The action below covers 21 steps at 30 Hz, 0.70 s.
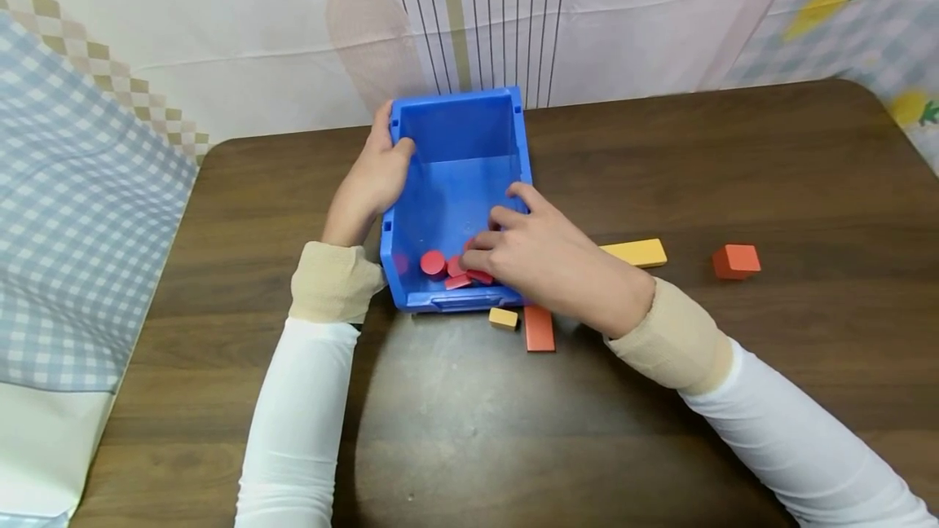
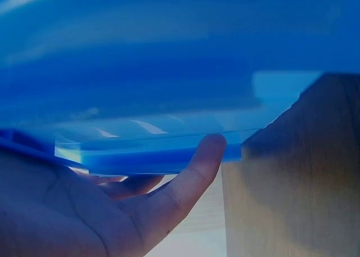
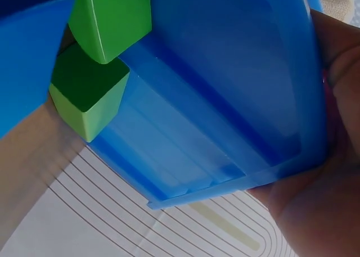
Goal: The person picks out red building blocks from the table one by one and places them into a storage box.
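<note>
A blue plastic bin (image 1: 455, 182) lies at the table's far edge, its open side facing up toward me. My left hand (image 1: 372, 176) grips its left wall, thumb over the rim; in the left wrist view the fingers (image 2: 191, 181) lie against the bin's outside. Several red pieces, one a round disc (image 1: 433, 263), are gathered at the bin's near end. My right hand (image 1: 546, 251) reaches over the right wall, with bent fingers among the red pieces. Its fingertips are partly hidden, so I cannot tell whether they pinch a piece.
On the table are a small yellow block (image 1: 503, 318), a flat orange-red block (image 1: 540, 329), a long yellow block (image 1: 635, 253) partly behind the right wrist and a red cube (image 1: 736, 261). Green blocks (image 3: 90, 94) appear beside the bin in the right wrist view. A patterned cloth (image 1: 242, 23) hangs behind.
</note>
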Motion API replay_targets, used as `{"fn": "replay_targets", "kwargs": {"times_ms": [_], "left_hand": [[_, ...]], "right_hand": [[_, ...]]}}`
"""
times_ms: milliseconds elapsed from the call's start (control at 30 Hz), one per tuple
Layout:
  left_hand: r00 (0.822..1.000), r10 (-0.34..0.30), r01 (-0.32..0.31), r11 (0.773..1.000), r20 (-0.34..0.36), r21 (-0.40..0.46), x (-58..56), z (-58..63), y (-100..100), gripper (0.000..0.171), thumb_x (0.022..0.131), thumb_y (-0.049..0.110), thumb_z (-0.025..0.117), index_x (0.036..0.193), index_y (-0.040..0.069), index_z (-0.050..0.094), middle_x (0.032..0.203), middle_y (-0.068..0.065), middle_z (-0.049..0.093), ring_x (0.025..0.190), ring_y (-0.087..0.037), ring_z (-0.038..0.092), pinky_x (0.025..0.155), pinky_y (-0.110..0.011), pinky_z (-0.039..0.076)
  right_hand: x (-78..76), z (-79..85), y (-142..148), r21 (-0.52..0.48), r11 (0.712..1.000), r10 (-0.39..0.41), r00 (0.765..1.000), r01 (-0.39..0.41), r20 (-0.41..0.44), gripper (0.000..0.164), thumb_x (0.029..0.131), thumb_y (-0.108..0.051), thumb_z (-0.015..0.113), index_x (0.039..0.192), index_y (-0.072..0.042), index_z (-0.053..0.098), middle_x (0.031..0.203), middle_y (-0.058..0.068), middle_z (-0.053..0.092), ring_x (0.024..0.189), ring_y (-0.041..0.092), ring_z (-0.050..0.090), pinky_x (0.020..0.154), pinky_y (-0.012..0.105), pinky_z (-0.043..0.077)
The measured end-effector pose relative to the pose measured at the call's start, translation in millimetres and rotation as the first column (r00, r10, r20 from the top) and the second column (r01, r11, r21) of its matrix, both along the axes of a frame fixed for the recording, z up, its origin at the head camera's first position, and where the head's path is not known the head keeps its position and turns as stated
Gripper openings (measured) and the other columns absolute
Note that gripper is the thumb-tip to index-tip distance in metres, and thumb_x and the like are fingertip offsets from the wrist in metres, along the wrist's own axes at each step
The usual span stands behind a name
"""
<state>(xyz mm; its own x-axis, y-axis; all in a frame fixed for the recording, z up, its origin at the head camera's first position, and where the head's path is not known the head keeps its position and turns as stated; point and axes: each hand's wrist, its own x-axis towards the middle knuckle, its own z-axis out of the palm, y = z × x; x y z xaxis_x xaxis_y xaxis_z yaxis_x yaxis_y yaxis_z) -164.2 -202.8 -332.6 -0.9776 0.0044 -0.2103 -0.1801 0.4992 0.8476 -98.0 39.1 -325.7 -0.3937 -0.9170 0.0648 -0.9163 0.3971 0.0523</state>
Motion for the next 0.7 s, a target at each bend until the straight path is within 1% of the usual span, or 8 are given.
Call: {"fn": "replay_targets", "kwargs": {"times_ms": [233,467,600,700], "left_hand": [[1.0,-0.003,0.003,1.0,-0.006,-0.005,1.0,1.9,0.3,0.064,0.111,0.017,0.033,0.168,0.014,0.006,0.173,-0.013,0.023,0.159,-0.03,0.025,0.126,-0.057,0.024],[1.0,-0.004,0.004,1.0,-0.019,-0.011,-1.7,6.4,2.8,0.063,0.111,0.018,0.032,0.168,0.014,0.007,0.173,-0.011,0.025,0.158,-0.03,0.027,0.126,-0.056,0.026],[1.0,0.003,-0.003,1.0,-0.012,-0.023,-3.8,8.3,2.9,0.063,0.111,0.018,0.032,0.169,0.015,0.006,0.173,-0.01,0.025,0.159,-0.029,0.027,0.126,-0.055,0.026],[1.0,0.004,-0.004,1.0,-0.008,-0.028,-5.5,9.3,3.3,0.063,0.112,0.02,0.031,0.169,0.016,0.005,0.174,-0.009,0.024,0.159,-0.029,0.027,0.126,-0.056,0.026]], "right_hand": [[1.9,2.1,-0.1,0.024,1.0,-0.016,1.0,0.017,-0.022,0.052,0.081,-0.029,0.093,0.13,-0.025,0.075,0.117,0.002,0.079,0.109,0.03,0.068,0.11,0.061,0.04],[0.7,2.0,-2.2,0.019,0.999,-0.049,0.994,0.051,-0.102,0.048,0.077,-0.029,0.095,0.123,-0.023,0.08,0.114,0.005,0.078,0.107,0.033,0.065,0.105,0.055,0.043],[-0.6,2.4,-4.5,0.041,0.996,-0.069,0.992,0.073,-0.105,0.049,0.076,-0.03,0.096,0.122,-0.022,0.081,0.114,0.005,0.079,0.107,0.033,0.066,0.107,0.056,0.043],[-1.0,3.1,-6.0,0.064,0.993,-0.09,0.99,0.098,-0.111,0.05,0.076,-0.031,0.096,0.123,-0.022,0.081,0.111,0.006,0.08,0.106,0.033,0.069,0.109,0.057,0.042]]}}
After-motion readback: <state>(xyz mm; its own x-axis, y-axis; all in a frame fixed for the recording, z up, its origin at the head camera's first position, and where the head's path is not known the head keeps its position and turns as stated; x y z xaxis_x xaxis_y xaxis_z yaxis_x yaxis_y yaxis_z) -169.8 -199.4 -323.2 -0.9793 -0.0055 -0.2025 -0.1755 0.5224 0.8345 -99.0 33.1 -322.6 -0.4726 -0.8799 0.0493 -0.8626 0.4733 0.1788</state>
